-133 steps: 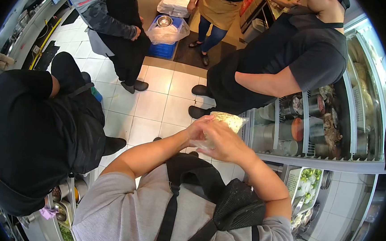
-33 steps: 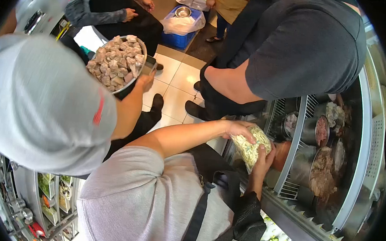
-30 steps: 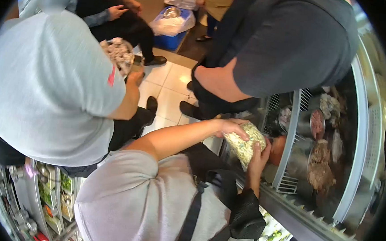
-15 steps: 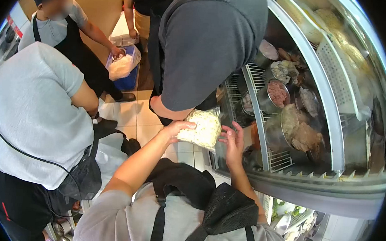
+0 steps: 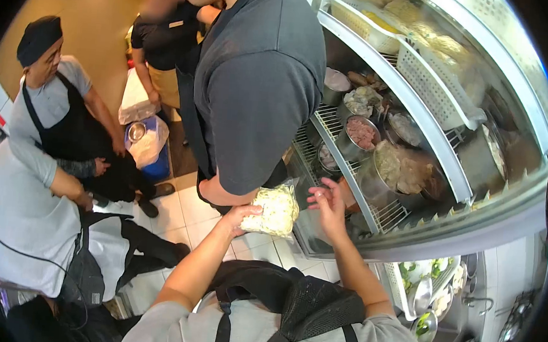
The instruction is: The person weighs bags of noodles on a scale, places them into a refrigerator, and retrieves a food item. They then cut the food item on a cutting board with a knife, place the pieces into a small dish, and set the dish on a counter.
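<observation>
A clear plastic bag of pale yellow noodles [image 5: 275, 210] is gripped at its left side by my left hand [image 5: 240, 218], thumb on top. My right hand [image 5: 327, 203] is raised to the right of the bag, apart from it, with its fingers spread and nothing in them. Just beyond the bag stands a person in a dark shirt [image 5: 261, 87], whose forearm reaches down close behind it; that person's hand is hidden. To my right is a glass-fronted refrigerated case [image 5: 399, 21] with wire shelves.
Metal pots of pink meat [image 5: 362, 133] and other food fill the case's lower shelf; white perforated baskets [image 5: 429, 83] sit above. Co-workers stand at left, near a blue bin [image 5: 158, 166]. A basket of green vegetables [image 5: 405, 288] is at lower right, close to a faucet [image 5: 482, 305].
My right hand has drawn away from the bag, its fingers spreading. The bag stays in my left hand. The view has shifted, and a co-worker at left no longer reaches into the blue bin.
</observation>
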Demonstrator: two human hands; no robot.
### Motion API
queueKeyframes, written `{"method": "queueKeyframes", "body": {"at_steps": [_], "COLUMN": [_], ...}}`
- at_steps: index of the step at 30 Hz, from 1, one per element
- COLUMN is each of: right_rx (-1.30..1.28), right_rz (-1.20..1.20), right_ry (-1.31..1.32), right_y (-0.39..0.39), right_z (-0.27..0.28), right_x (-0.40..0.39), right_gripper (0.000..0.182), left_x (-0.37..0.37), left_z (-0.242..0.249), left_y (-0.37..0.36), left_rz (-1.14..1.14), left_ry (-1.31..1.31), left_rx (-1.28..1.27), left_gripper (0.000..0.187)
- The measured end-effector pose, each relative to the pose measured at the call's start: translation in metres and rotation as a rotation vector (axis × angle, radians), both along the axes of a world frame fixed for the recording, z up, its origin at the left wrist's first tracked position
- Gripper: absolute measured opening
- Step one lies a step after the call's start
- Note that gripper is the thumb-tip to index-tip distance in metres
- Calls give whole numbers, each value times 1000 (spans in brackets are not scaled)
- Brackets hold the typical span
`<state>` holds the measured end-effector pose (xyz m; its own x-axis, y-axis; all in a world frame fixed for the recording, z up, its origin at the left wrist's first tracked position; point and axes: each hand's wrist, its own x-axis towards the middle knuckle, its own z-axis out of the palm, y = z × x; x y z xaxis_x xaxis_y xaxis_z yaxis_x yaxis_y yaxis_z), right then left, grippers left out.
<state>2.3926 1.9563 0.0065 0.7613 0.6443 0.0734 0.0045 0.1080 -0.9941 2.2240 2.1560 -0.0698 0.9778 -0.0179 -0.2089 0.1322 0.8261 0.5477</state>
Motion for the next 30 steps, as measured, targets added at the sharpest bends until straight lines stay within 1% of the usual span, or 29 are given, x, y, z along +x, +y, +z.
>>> {"method": "queueKeyframes", "body": {"at_steps": [5,6,7,8,9,10,12,14,15,16,17,19,20,22,23,25,26,28,29,30], "right_rx": [3,17,20,-7,-35,-35,-234,-358,-397,-450,-542,-570,-562,-679,-673,-1126,-1124,-1463,-1444,-1511], "right_rz": [-115,-129,-147,-181,-215,-234,-259,-249,-226,-238,-205,-126,-126,-250,-254,-273,-271,-142,-133,-128], "right_ry": [-144,-184,-195,-266,-336,-340,-792,-1276,-1315,-1494,-1604,-1828,-1833,-2196,-2190,-2260,-2245,-2196,-2199,-2155], "right_y": [35,46,57,68,79,90,115,139,153,169,186,217,240,285,297,309,316,337,345,355], "right_z": [43,54,62,69,76,88,112,127,135,141,146,156,152,135,142,156,160,163,162,161], "right_x": [11,14,20,26,31,27,23,32,34,41,50,75,97,140,142,144,145,153,156,160], "right_gripper": [41,39,39,36,34,34,29,28,28,29,28,28,28,31,31,37,37,37,37,38], "left_x": [-9,-10,-12,-15,-17,-23,-30,-38,-46,-52,-57,-69,-75,-91,-104,-130,-139,-159,-164,-166], "left_z": [16,12,20,28,28,25,18,5,9,11,11,7,-12,-60,-49,-56,-59,-34,-21,-3], "left_y": [7,13,15,17,23,27,33,37,37,38,40,40,42,46,44,52,50,39,31,20], "left_rz": [21,-25,-13,-2,-21,-50,-90,-75,-82,-96,-100,-87,-39,67,130,158,158,247,257,270], "left_ry": [-44,28,-54,-134,-143,-166,-199,-195,-176,-175,-152,-98,-45,92,83,266,279,336,333,329], "left_rx": [61,39,88,134,136,115,91,82,52,55,48,48,55,67,-65,-112,-106,128,178,227], "left_gripper": [64,102,104,106,106,105,104,101,95,95,93,88,87,85,71,61,61,54,55,56]}}
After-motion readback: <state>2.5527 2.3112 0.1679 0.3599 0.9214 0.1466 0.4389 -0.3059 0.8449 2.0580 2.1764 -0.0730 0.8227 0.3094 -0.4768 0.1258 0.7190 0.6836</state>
